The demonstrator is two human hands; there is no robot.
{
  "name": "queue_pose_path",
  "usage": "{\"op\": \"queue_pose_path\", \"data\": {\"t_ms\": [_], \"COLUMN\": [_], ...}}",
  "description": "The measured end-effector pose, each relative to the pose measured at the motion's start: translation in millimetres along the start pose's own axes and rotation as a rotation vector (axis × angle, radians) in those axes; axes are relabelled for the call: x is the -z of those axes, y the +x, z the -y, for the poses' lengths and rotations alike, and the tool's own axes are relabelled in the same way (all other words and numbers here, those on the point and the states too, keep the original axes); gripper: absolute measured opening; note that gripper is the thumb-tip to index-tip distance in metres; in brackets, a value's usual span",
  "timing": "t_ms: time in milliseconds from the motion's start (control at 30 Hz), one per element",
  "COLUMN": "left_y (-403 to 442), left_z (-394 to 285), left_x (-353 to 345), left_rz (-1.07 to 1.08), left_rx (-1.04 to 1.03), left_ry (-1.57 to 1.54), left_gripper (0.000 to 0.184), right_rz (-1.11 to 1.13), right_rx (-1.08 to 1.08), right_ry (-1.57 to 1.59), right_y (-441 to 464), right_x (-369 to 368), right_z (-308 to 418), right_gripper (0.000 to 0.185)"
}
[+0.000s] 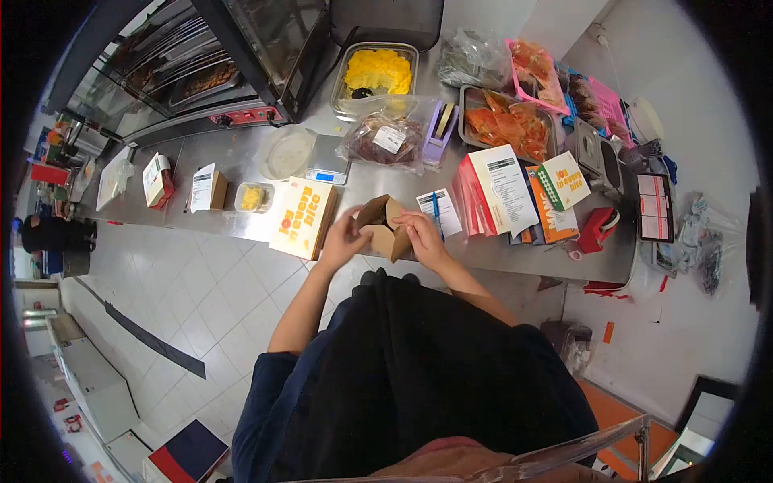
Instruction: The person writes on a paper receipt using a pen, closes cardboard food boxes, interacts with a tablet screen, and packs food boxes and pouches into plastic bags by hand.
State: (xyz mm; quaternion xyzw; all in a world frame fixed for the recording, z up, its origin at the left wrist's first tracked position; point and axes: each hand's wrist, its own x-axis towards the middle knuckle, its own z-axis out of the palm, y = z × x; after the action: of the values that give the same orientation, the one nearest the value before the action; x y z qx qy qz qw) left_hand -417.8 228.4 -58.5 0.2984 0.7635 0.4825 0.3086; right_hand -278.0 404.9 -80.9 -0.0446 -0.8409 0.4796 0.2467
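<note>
We have one brown paper box [390,244] with its top open, at the front edge of the steel table [225,153], directly before our body. Our left hand [345,239] is at its left side, with the fingers bent and the thumb near the front flap; we cannot tell if it pinches the cardboard. Our right hand [427,238] pinches the right flap between the thumb and the fingers. Just to the left of the box we see a white box [303,219] with orange and yellow letters, and just to the right a printed paper [450,219] with a blue pen [436,214] on it. Farther right stand white boxes [501,193] with a receipt on the front. Behind, we find a scale [326,161], a clear bag [380,138] of dark food with a white label, and a purple tape dispenser [440,137]. More far back, there is a metal tray [334,95] of yellow food, and to its right another tray [462,121] with orange-coloured bags.
</note>
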Motion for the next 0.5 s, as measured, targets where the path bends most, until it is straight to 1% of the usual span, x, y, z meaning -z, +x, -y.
{"op": "queue_pose_path", "data": {"t_ms": [100, 133, 167, 200, 233, 267, 300, 367, 400, 500], "left_y": [-10.9, -8.0, -2.1, 5.0, 9.9, 12.0, 13.5, 16.3, 11.5, 12.4], "left_z": [-7.2, -4.2, -2.0, -3.7, -5.5, -7.5, -6.1, -3.5, -11.0, -4.6], "left_x": [-19.3, -24.0, -26.5, -27.6, -29.1, -29.8, -34.5, -46.2, -50.8, -57.4], "left_rz": [-0.308, -0.316, -0.306, -0.297, -0.289, -0.129, -0.102, -0.046, -0.038, -0.122], "left_rx": [-0.458, -0.46, -0.479, -0.498, -0.518, -0.396, -0.419, -0.46, -0.417, -0.381], "left_ry": [0.661, 0.588, 0.516, 0.443, 0.368, 0.269, 0.446, 0.804, 0.868, 0.71], "left_gripper": [0.05, 0.045, 0.044, 0.044, 0.043, 0.048, 0.051, 0.056, 0.06, 0.063], "right_rz": [0.043, 0.05, 0.057, 0.06, 0.069, 0.078, 0.085, 0.076, 0.069, -0.154], "right_rx": [0.009, 0.007, 0.005, 0.033, 0.022, 0.013, 0.008, 0.076, 0.107, 0.045], "right_ry": [0.082, 0.124, 0.166, 0.135, 0.104, 0.069, 0.033, -0.064, -0.111, -0.776], "right_y": [5.4, 7.9, 11.0, 13.6, 13.8, 14.3, 16.4, 18.1, 17.0, 19.3], "right_x": [4.1, 5.6, 6.9, 6.5, 6.2, 6.9, 8.6, 5.6, 0.8, -12.4], "right_z": [-8.5, -10.2, -12.1, -15.4, -17.2, -18.7, -18.9, -16.6, -13.9, 32.2], "right_gripper": [0.02, 0.021, 0.023, 0.024, 0.022, 0.019, 0.017, 0.016, 0.016, 0.017]}}
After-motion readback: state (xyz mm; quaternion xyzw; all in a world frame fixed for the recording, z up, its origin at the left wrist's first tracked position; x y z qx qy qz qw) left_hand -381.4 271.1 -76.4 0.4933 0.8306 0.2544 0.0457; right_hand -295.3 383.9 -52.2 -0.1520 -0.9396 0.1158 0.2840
